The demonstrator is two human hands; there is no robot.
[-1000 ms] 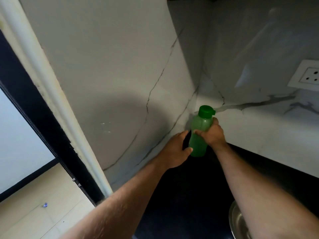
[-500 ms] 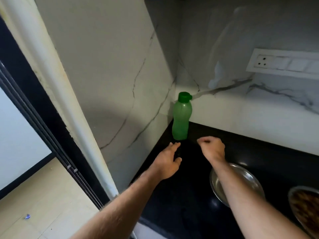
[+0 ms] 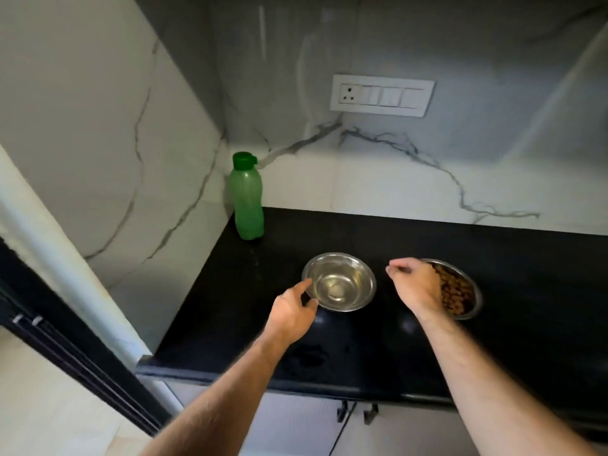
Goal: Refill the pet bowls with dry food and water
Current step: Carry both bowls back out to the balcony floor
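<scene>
A: Where are the hands?

B: Both arms reach forward over the black counter [image 3: 493, 258]. The left hand [image 3: 291, 312] has relaxed fingers, forefinger stretched out, at the near left rim of the steel bowl [image 3: 339, 281]. I cannot tell whether it touches the rim. It holds nothing.

A: And the right hand [image 3: 416, 286]?

B: Palm down, fingers loosely curled, thumb and forefinger close together, holding nothing that I can see. It hovers between the two bowls and covers the left edge of the food bowl [image 3: 460, 291], which is full of brown kibble.

A: The bottle [image 3: 247, 197]?

B: Upright and capped, in the corner beyond the left hand, well apart from both.

A: Is there water in the steel bowl?

B: It looks clear and shiny inside; I cannot tell.
</scene>
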